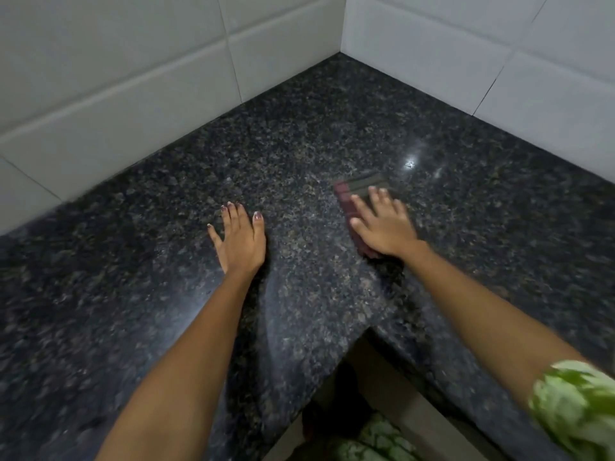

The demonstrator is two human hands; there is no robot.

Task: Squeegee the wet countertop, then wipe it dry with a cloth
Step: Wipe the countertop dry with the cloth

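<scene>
Squeegee-type tool — dark red block with a grey blade edge, blurred (349,207) — sits on the dark speckled granite desk (299,144), mid-right of the corner area, under the right hand (382,224). Right grip: fingers spread flat over the top, pressing down rather than wrapped round; narrow or closed hold not shown, so open-palmed on the tool. Likely held that way to load the blade evenly against the stone. Hard to say whether it is a squeegee or a folded cloth pad, given the motion blur.

Left hand (241,237) lies flat on the desk, fingers splayed, holding nothing — well apart from the tool, probably bracing body weight for the reach into the corner.

Desk surface glossy, with one bright light reflection (411,163) just beyond the tool; cannot tell wet film from polish. No separate drying cloth visible.

Surroundings: white rectangular wall tiles (116,94) on both sides, meeting at the far corner. Nothing else standing on the desk in view. Inner notch of the desk front edge (362,331) sits between the forearms; green-and-white patterned sleeve (579,404) at lower right.

Obstructions: only the two walls, which limit stroke length toward the corner, so strokes probably need to pull back toward the front edge. Left hand sits beside the likely pull path, not in it.
</scene>
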